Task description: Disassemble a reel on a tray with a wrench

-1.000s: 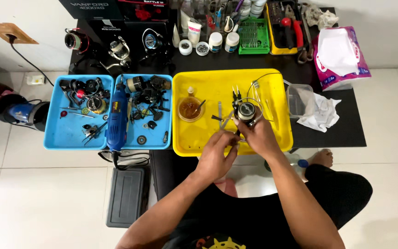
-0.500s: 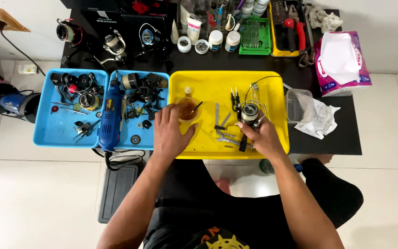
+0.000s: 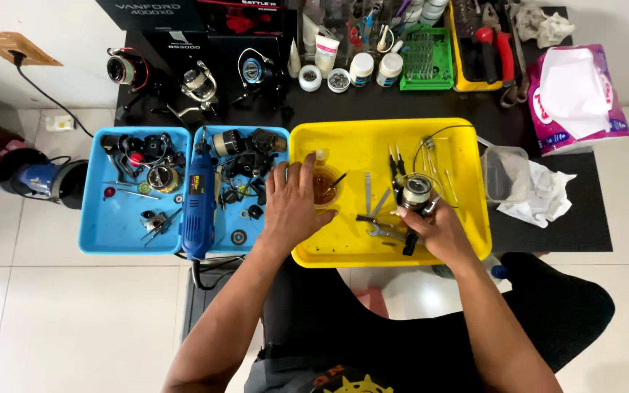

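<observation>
My right hand [image 3: 437,231] grips a fishing reel body [image 3: 416,192] over the right half of the yellow tray [image 3: 373,138]. My left hand [image 3: 290,206] lies flat with fingers spread at the tray's left edge, fingertips next to a small clear cup of amber liquid [image 3: 325,186] with a thin brush in it. Loose wrenches and metal tools [image 3: 377,218] lie in the tray between my hands.
Two blue trays [image 3: 114,222] at left hold reel parts and a blue rotary tool [image 3: 199,204]. Behind them stand spare reels [image 3: 199,84], small jars, a green rack [image 3: 427,62]. At right are a clear plastic box [image 3: 504,175], a crumpled cloth [image 3: 547,193] and a pink tissue pack [image 3: 576,94].
My left hand left the reel, swung left across the yellow tray and now rests flat beside the amber cup. My right hand kept hold of the reel.
</observation>
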